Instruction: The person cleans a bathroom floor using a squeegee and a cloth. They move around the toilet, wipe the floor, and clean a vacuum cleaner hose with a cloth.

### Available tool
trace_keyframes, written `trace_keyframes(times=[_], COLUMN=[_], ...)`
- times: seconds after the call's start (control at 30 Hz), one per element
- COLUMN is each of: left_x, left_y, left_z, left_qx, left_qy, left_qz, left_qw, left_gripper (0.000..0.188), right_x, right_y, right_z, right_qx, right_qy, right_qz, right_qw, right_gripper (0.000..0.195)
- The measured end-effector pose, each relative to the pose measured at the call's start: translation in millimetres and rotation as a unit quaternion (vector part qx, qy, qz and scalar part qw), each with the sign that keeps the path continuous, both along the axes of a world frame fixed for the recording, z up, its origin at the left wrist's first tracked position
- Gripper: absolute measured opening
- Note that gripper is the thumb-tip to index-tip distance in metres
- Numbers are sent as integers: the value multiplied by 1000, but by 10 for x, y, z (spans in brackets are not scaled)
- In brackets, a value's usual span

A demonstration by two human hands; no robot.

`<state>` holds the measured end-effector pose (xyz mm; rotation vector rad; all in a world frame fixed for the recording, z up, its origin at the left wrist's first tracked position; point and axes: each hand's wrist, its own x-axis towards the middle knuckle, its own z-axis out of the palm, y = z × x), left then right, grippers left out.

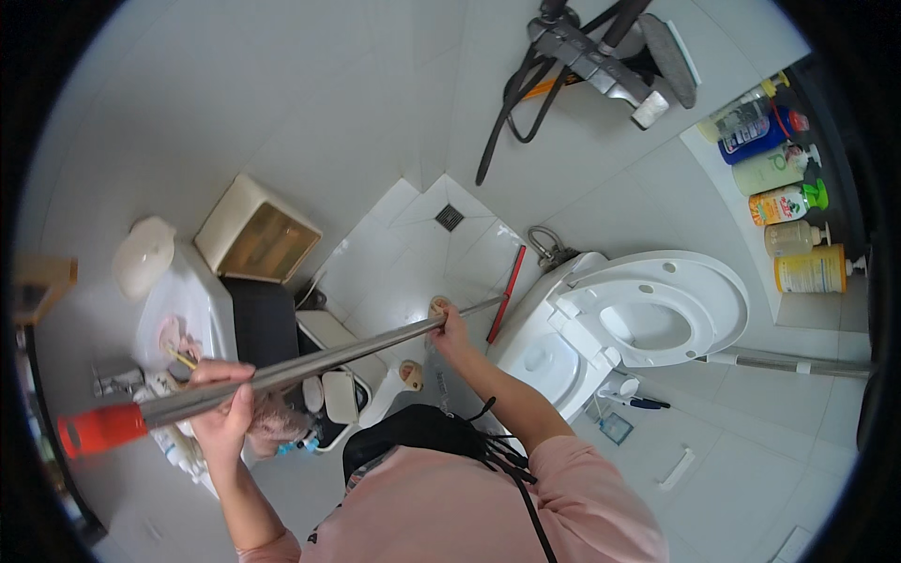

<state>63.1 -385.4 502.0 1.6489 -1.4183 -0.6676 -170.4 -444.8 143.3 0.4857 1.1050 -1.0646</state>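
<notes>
A floor squeegee with a long metal pole (345, 359) slants across the view in front of me. Its orange end grip (102, 429) juts out at the lower left, beyond my left hand (222, 408), which holds the upper pole with the thumb along it. Farther down, my right hand (450, 334) is wrapped around the pole's thinner part. The red squeegee head (517, 267) rests on the white tiled floor (408, 260), close beside the toilet base. My slippered feet show partly below the pole.
A toilet (647, 324) with raised lid stands at right, a hose valve (545, 246) behind it. A floor drain (449, 217) lies in the far corner. At left are a washbasin (197, 302) and a bin (341, 397). Several bottles (774, 207) line a shelf.
</notes>
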Motion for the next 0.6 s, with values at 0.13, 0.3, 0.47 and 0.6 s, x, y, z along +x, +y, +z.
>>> trace_keyframes(times=[0.13, 0.3, 0.47, 0.6], left_x=[-317, -574, -691, -527], left_y=[-827, -1870, -2590, -2774], left_z=[14, -18, 9, 120], left_qx=[11, 9, -39, 9], left_qy=[49, 67, 153, 280], left_qz=[-45, -99, -41, -21], left_qw=[998, 993, 987, 960], left_gripper=[15, 14, 20, 18], right_x=[-260, -419, -451, -318], right_y=[-450, -1135, -1636, -2028], right_z=[-252, -180, -21, 175], right_qx=[-46, 38, 24, -10], right_qy=[-39, -19, -50, -36], right_qz=[-35, -83, -69, -58], right_qw=[998, 996, 996, 998], right_gripper=[10, 14, 16, 22])
